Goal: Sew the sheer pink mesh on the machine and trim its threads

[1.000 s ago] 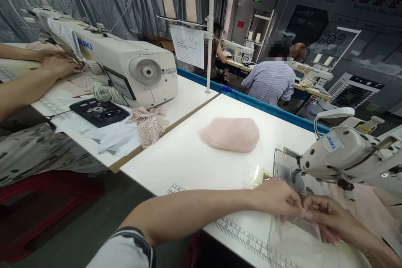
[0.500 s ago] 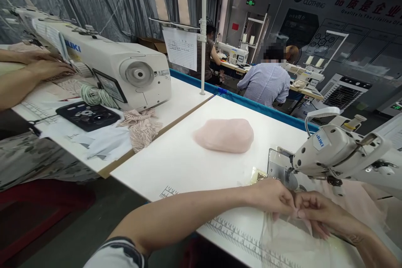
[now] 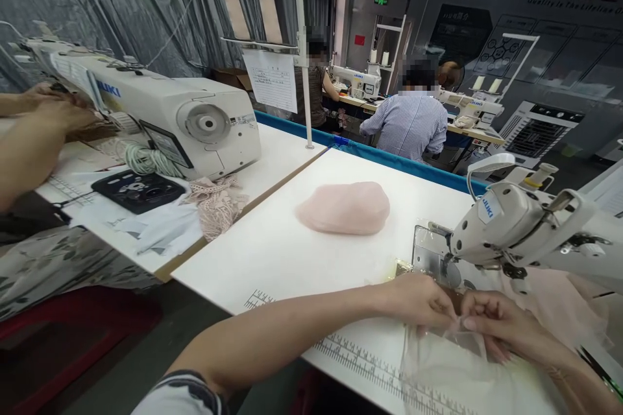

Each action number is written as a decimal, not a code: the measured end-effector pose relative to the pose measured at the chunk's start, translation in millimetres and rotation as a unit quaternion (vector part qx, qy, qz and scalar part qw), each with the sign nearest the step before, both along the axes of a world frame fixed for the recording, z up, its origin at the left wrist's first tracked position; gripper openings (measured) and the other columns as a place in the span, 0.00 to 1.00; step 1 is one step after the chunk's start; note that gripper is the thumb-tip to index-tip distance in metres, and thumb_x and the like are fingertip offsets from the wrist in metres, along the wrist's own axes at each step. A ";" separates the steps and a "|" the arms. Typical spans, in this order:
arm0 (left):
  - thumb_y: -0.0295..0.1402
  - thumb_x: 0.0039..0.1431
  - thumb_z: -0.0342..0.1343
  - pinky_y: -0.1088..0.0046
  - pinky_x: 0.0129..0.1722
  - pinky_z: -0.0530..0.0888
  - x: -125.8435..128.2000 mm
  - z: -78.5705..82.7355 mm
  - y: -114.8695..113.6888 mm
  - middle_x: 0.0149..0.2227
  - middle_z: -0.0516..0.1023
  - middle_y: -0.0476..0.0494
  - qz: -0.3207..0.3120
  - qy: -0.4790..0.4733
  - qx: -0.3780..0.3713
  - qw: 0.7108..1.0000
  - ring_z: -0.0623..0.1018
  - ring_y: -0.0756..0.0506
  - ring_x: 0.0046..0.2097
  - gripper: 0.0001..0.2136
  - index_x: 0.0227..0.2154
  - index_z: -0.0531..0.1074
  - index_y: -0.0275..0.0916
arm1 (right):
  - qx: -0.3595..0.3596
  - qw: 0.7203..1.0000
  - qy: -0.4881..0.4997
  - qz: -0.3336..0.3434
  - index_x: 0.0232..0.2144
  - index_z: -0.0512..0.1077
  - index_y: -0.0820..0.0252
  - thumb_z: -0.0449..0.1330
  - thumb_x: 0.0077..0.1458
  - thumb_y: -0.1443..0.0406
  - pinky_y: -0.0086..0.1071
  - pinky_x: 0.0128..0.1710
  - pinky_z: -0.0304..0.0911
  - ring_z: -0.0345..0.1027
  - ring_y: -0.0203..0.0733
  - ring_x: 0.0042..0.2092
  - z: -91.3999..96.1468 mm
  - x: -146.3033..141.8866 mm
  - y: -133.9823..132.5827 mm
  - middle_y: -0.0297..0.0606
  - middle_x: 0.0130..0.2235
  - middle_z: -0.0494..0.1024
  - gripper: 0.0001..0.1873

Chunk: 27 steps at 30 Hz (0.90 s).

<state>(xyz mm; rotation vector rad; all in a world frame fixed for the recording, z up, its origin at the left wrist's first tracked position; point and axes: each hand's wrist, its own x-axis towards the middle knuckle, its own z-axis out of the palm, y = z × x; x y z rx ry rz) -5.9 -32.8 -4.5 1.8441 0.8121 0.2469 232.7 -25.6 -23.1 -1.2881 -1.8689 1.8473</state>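
My left hand (image 3: 422,300) and my right hand (image 3: 501,324) are close together in front of the sewing machine (image 3: 506,224). Each pinches an edge of the sheer pale pink fabric (image 3: 438,356), with the fingertips almost meeting. The cloth hangs from my fingers over the table's printed ruler, and part of what looks like the same fabric lies under the machine arm to the right. Just beyond my hands are the metal plate (image 3: 428,249) and the presser foot area, partly hidden by my fingers. A folded pale pink fabric bundle (image 3: 345,207) rests on the white table.
On the left a co-worker's hands (image 3: 58,113) work at another sewing machine (image 3: 195,120). A black phone-like device (image 3: 139,191), coiled cord (image 3: 150,159) and beige lace (image 3: 219,204) lie there. Dark scissors-like blades (image 3: 596,363) show near my right forearm. A person in a striped shirt (image 3: 411,123) sits beyond.
The view has shifted slightly. My hands keep their pinch on the sheer fabric, with little movement. The co-worker's hands at the left have lifted a little, and dark blades now show at the right.
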 end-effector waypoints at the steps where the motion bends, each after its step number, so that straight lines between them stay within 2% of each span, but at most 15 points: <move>1: 0.38 0.60 0.57 0.79 0.30 0.66 0.3 0.0 0.0 0.17 0.71 0.56 0.003 -0.002 0.001 1.000 0.73 0.54 0.24 0.08 0.35 0.76 0.39 | 0.002 1.000 -0.002 -0.002 0.27 0.66 0.60 0.65 0.51 0.52 0.23 0.15 0.48 0.55 0.29 0.15 0.9 -1.4 -1.1 0.26 0.14 0.64 0.19; 7: 0.36 0.59 0.58 0.80 0.26 0.65 0.2 0.1 0.0 0.15 0.69 0.56 0.021 -0.012 -0.004 1.000 0.70 0.54 0.21 0.08 0.29 0.74 0.37 | 0.020 1.000 -0.016 -0.017 0.27 0.66 0.60 0.64 0.50 0.49 0.22 0.14 0.49 0.56 0.29 0.15 2.4 -9.8 -5.1 0.27 0.14 0.65 0.21; 20: 0.37 0.59 0.58 0.81 0.24 0.65 -1.8 2.8 0.0 0.16 0.70 0.55 0.024 -0.024 -0.024 0.999 0.68 0.56 0.19 0.08 0.31 0.74 0.37 | 0.015 1.000 -0.006 -0.025 0.27 0.67 0.60 0.65 0.49 0.50 0.23 0.17 0.53 0.59 0.30 0.17 9.7 -11.9 -8.5 0.27 0.16 0.66 0.20; 27: 0.40 0.57 0.59 0.80 0.22 0.65 -3.2 -2.9 3.7 0.17 0.70 0.53 0.023 -0.045 -0.064 0.997 0.67 0.54 0.19 0.11 0.32 0.75 0.37 | 0.023 0.999 -0.006 -0.025 0.28 0.67 0.61 0.64 0.50 0.49 0.23 0.16 0.53 0.60 0.31 0.17 4.4 -11.6 -6.0 0.28 0.16 0.67 0.20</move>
